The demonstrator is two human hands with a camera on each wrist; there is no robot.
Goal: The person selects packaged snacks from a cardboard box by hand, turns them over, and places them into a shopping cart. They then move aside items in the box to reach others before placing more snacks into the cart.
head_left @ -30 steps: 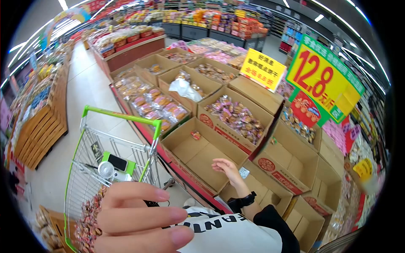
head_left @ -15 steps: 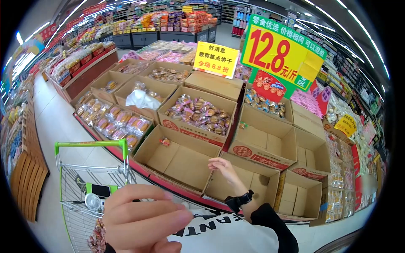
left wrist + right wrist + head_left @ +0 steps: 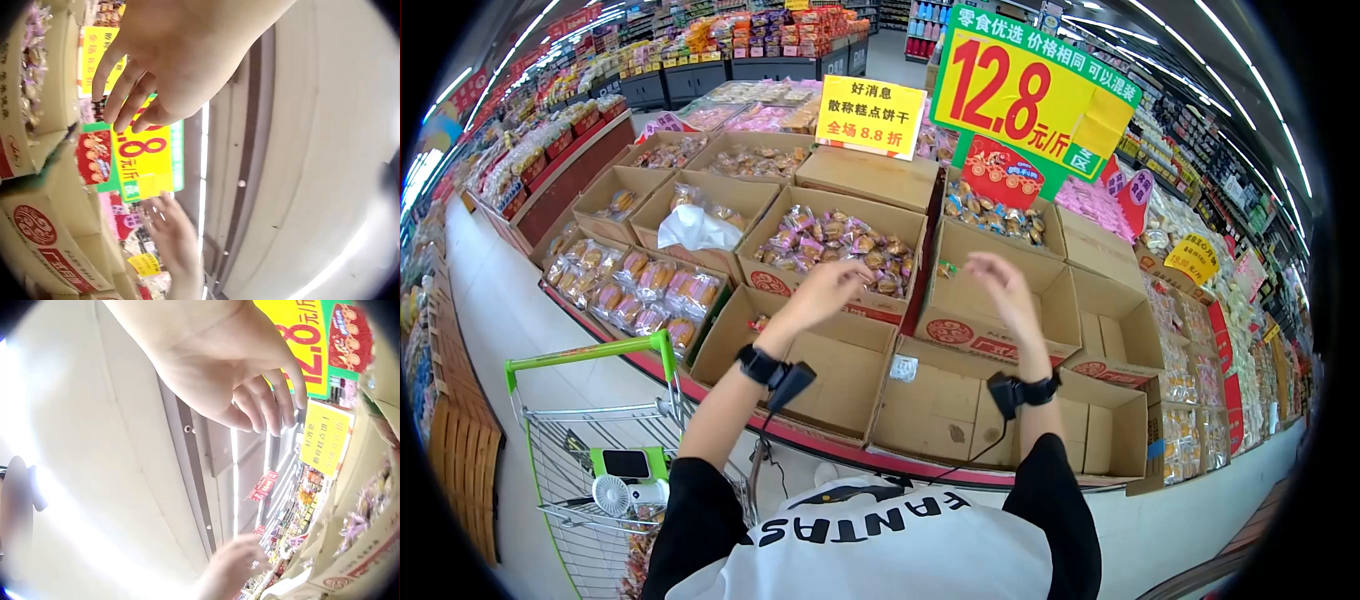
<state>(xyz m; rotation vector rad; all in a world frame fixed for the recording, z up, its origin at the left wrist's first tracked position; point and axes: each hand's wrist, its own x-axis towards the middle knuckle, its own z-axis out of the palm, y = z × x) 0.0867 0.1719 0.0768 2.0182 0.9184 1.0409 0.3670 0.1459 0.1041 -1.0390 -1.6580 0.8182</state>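
White strip lights (image 3: 204, 150) shine overhead, above stocked store shelves (image 3: 1190, 135) and a pale floor (image 3: 488, 285).

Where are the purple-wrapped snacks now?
In the head view, the purple-wrapped snacks sit in a box near centre, right of the white bag, beyond the left hand.

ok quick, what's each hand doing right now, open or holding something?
Left hand: open, fingers relaxed, holding nothing.
Right hand: open, fingers loosely bent, holding nothing.
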